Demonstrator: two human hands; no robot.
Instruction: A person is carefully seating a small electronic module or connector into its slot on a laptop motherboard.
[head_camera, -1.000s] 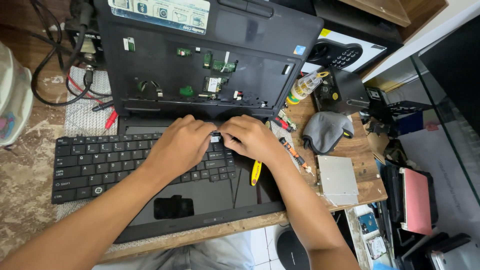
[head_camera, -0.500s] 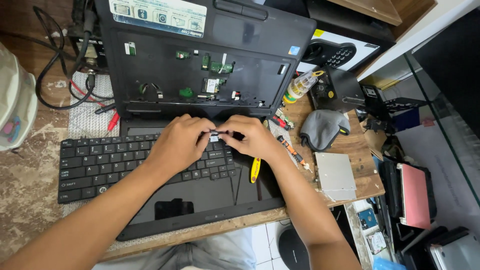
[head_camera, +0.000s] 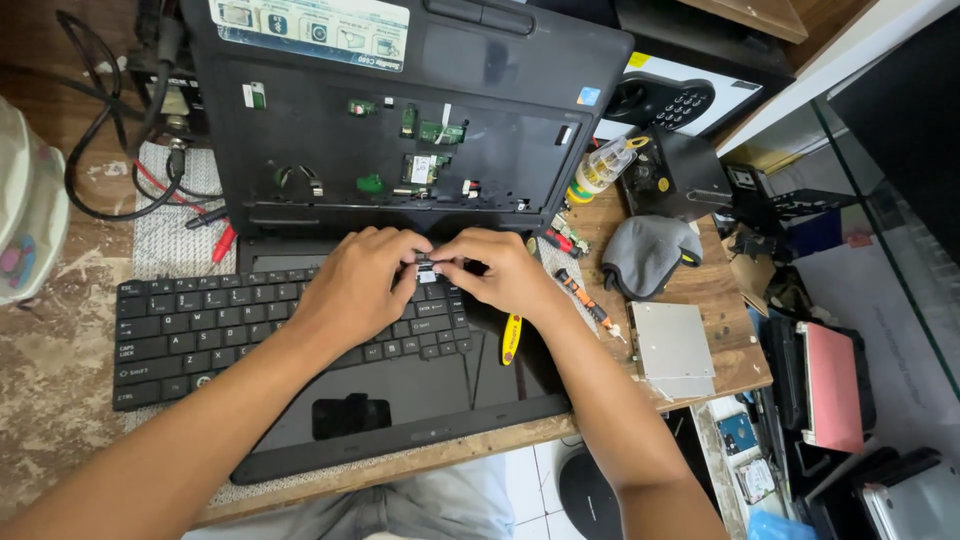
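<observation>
A black laptop base (head_camera: 400, 400) lies open on the bench, and its detached black keyboard (head_camera: 220, 330) rests across it, shifted left. My left hand (head_camera: 355, 285) and my right hand (head_camera: 500, 270) meet at the keyboard's far edge. Both sets of fingertips pinch a small pale ribbon connector (head_camera: 428, 268) between them. Behind the hands lies the exposed black chassis (head_camera: 400, 130) with small green boards and loose cable ends. A yellow pry tool (head_camera: 512, 338) lies on the base under my right wrist.
Right of the laptop are an orange screwdriver (head_camera: 585, 300), a grey cloth (head_camera: 648, 255), a silver drive (head_camera: 672, 350) and a small bottle (head_camera: 605, 165). Black cables (head_camera: 120, 150) and red probes (head_camera: 225, 240) lie at the left. A pink case (head_camera: 830, 385) sits below the bench edge.
Both hands have stayed at the keyboard's far edge. Their fingertips have drawn together around the pale connector, and the view has shifted slightly.
</observation>
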